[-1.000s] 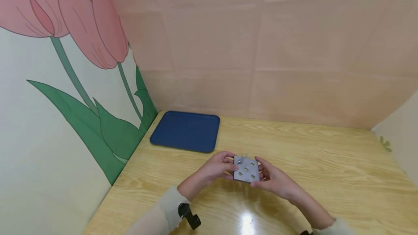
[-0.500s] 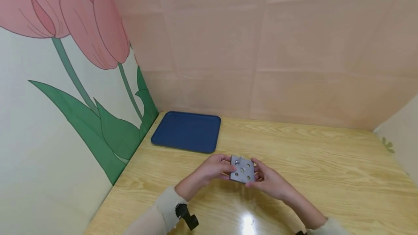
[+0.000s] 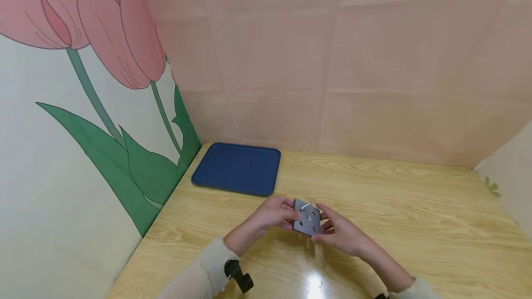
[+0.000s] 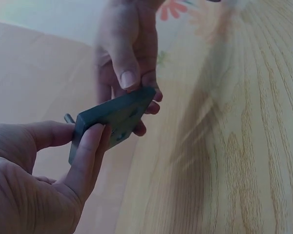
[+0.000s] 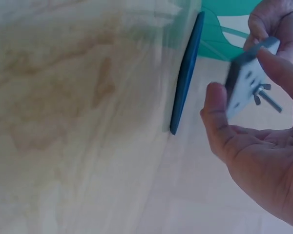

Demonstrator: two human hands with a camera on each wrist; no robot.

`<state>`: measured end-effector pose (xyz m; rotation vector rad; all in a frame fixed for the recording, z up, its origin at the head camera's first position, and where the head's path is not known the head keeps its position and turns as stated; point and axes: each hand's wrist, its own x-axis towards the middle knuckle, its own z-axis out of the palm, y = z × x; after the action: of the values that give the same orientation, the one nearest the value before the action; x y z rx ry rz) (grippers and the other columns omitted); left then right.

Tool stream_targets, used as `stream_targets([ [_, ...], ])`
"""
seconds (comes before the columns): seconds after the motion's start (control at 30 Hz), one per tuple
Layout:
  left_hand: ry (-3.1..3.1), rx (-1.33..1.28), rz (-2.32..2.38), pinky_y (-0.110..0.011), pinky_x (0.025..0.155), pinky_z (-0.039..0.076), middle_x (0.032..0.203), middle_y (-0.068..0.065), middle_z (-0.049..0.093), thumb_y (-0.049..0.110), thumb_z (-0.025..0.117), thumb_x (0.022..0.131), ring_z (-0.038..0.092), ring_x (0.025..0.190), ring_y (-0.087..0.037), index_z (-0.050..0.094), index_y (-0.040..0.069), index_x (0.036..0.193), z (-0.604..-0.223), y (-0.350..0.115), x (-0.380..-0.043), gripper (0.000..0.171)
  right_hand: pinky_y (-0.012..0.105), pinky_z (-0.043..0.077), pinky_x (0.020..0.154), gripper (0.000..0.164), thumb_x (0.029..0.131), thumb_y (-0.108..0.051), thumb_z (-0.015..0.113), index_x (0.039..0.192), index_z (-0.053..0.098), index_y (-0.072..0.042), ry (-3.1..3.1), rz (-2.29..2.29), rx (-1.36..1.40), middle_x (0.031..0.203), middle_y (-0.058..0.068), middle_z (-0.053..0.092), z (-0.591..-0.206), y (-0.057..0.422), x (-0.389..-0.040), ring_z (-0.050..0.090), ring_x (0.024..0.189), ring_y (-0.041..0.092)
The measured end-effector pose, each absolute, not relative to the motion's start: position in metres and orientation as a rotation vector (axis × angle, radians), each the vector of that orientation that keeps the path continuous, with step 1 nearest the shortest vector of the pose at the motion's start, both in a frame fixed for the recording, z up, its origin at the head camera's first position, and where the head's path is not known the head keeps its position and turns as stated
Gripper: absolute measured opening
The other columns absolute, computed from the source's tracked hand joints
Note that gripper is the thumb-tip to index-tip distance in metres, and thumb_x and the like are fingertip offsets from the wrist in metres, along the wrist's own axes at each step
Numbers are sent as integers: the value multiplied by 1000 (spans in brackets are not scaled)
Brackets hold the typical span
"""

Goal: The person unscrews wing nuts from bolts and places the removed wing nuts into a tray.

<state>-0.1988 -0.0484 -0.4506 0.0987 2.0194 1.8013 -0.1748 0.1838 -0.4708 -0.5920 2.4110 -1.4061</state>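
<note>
A grey square plate (image 3: 306,228) with several round holes is held up above the table in the head view. My left hand (image 3: 272,216) pinches its left edge between thumb and fingers. On the other side, my right hand (image 3: 342,235) spans the right edge, its thumb at the near corner and index finger at the far one. A bolt (image 5: 271,101) with a wing nut (image 5: 258,92) on it sticks out of the plate's face in the right wrist view. From the left wrist, the plate (image 4: 115,109) shows edge-on, its underside partly covered by my left fingers.
A blue tray (image 3: 237,169) lies at the back left of the wooden table (image 3: 386,197). Behind the table hangs a pinkish cloth (image 3: 266,59). At left stands a wall covering printed with tulips (image 3: 124,36). Both sleeves carry black wrist straps (image 3: 238,275).
Both hands have shifted slightly left with the plate. The plate has tilted, its right side dropping a little, and the bolt now points more to the right. Both hands keep their hold.
</note>
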Motion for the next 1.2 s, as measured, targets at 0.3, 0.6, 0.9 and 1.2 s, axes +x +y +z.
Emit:
stream_targets([
  [0.3, 2052, 108, 1789, -32, 62, 61, 86, -6, 71, 1, 74, 85, 68, 76, -16, 63, -2, 107, -451, -50, -199, 25, 31, 57, 81, 67, 93, -24, 74, 145, 45, 8, 2551, -1369, -651, 129, 25, 58, -460, 184, -176, 64, 100, 23],
  [0.6, 2067, 115, 1763, -33, 63, 61, 89, -9, 71, 3, 75, 86, 69, 77, -19, 63, 1, 105, -453, -49, -199, 23, 24, 52, 68, 45, 96, -28, 70, 127, 61, 3, 2701, -1251, -685, 95, 1, 66, -449, 172, -180, 61, 84, 13],
  [0.9, 2051, 121, 1776, -34, 65, 61, 92, -9, 70, 3, 76, 86, 69, 79, -19, 62, 0, 107, -449, -48, -197, 25, 25, 49, 60, 40, 97, -34, 69, 119, 64, -2, 2721, -1168, -554, 86, -1, 65, -440, 164, -182, 58, 75, 12],
  [1.2, 2041, 111, 1787, -31, 62, 60, 90, -9, 70, 2, 76, 85, 69, 76, -18, 63, 0, 105, -452, -46, -198, 25, 26, 48, 59, 31, 97, -33, 69, 109, 67, -5, 2760, -1122, -508, 83, -2, 65, -437, 157, -184, 57, 72, 12],
])
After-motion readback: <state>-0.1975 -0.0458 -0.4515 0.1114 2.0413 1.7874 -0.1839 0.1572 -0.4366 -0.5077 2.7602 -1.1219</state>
